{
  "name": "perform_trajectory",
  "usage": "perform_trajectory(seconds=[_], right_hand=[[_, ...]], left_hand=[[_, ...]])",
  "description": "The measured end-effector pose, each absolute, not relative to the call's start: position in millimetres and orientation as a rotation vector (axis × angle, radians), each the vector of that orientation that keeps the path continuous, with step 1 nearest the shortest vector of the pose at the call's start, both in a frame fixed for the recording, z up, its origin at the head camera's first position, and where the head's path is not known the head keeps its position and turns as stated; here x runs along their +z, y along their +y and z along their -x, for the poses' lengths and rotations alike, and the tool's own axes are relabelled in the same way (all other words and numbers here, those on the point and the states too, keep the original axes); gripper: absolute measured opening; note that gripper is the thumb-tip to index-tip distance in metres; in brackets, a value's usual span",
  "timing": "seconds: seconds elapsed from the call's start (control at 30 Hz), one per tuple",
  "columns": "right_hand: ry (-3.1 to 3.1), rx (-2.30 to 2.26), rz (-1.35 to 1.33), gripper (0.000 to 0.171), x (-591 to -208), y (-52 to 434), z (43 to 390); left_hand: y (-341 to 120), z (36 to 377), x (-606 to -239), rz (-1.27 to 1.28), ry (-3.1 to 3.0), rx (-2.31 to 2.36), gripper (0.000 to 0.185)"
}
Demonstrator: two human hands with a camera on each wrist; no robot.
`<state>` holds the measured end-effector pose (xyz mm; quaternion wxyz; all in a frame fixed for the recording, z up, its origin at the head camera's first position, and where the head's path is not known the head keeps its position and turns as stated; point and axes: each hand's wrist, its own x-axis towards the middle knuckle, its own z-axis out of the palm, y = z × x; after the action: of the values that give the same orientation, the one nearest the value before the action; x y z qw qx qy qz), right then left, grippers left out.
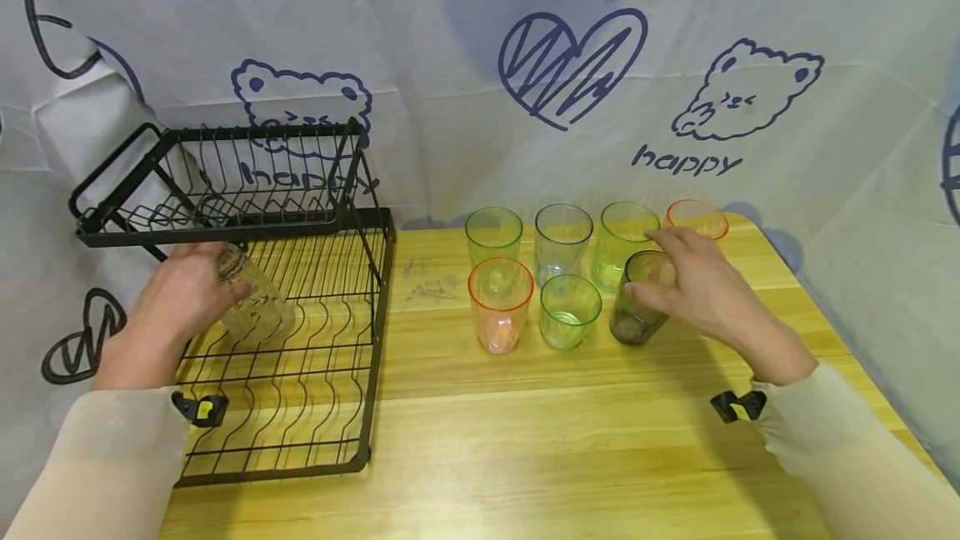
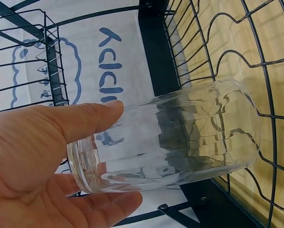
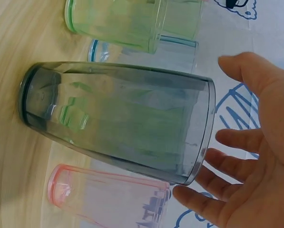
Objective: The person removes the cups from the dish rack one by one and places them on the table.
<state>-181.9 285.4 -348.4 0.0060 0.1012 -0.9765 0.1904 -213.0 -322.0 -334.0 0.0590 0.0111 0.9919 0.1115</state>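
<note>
— Clear glass tumbler [image 1: 255, 302] first: where is it?
— Lying on its side over the lower tier of the black wire dish rack [image 1: 300, 407], at the far left of the wooden surface [image 1: 525, 440]. The left hand [image 1: 180, 294] grips it, thumb over the top and fingers curled underneath, near the base; the left wrist view shows the mouth pointing away from the palm, above the rack's wires.
— And to the right of the rack?
— A cluster of upright tumblers. Front row: an orange-rimmed tumbler [image 1: 500, 304], then a short green tumbler [image 1: 570, 311], then a smoky grey tumbler [image 1: 637, 298]. Behind them stand a green tumbler [image 1: 493, 234], a pale blue tumbler [image 1: 562, 242], another green one [image 1: 624, 242] and an orange one [image 1: 697, 219] at the back right.
— The right hand?
— The right hand [image 1: 697, 286] is at the grey tumbler, fingers spread and reaching round its rim. In the right wrist view the fingertips [image 3: 189, 195] sit just at the rim, palm apart from the glass; whether they touch it, I cannot tell.
</note>
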Motion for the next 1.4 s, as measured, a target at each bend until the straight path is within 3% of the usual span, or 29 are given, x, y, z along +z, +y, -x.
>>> perform_trajectory(seconds=[0.43,0.87,1.4], right_hand=[[-2.872,0.641,-0.338,0.071,-348.6,278.7,173.6],[-2.755,0.696,-0.334,0.059,-352.2,276.9,170.7],[-2.680,0.747,-0.353,0.047,-350.1,270.3,168.5]], left_hand=[[-319.0,213.2,-334.7,0.000,2.978,0.392,0.090],[-317.0,212.8,-332.2,0.021,2.966,0.362,0.077],[-315.4,194.3,-331.9,0.029,3.037,0.476,0.076]])
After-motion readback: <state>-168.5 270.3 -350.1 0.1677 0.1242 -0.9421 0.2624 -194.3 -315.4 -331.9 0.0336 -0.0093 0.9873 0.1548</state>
